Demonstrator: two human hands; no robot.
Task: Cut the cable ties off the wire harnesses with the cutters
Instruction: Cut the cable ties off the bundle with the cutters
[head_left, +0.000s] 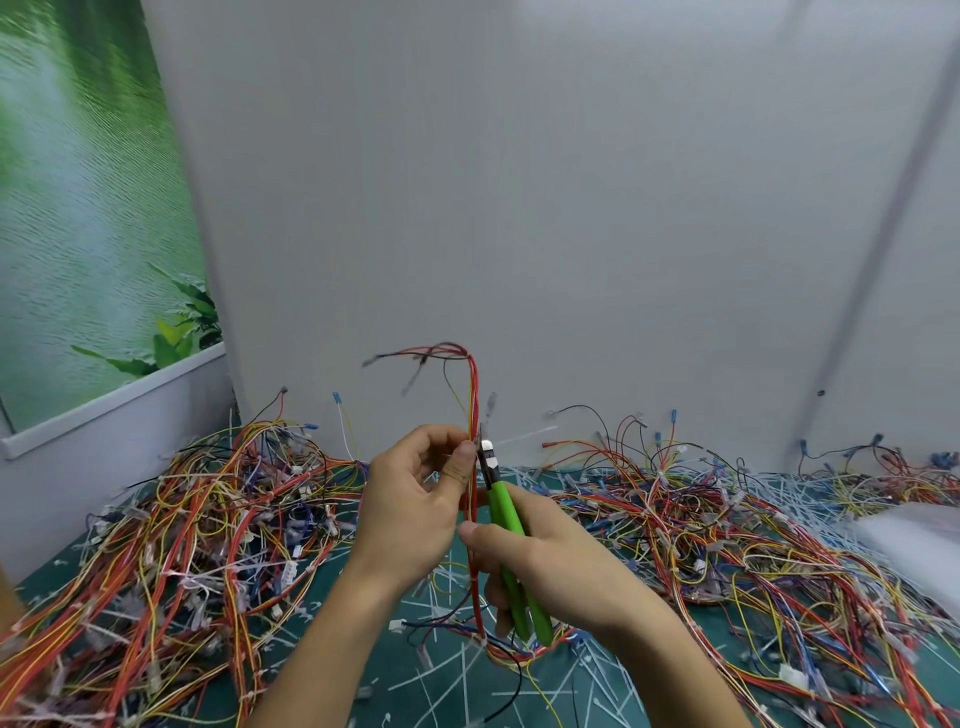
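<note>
In the head view, the person's left hand (415, 499) pinches a thin red-and-yellow wire harness (472, 395) upright above the dark green cutting mat (395, 670). The right hand (545, 561) wraps the green-handled cutters (506, 514), whose tip sits against the bundle beside the left thumb. The blades should bite only the pale plastic cable tie (527, 435) (never the insulation). The tie's loop and the blade gap are too small to make out.

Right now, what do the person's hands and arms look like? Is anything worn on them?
Both the left hand and the right hand are bare: no gloves, rings, watch or wristband shows. The forearms are bare too; no sleeve comes into view. The thumbnails look short and unpainted.
</note>
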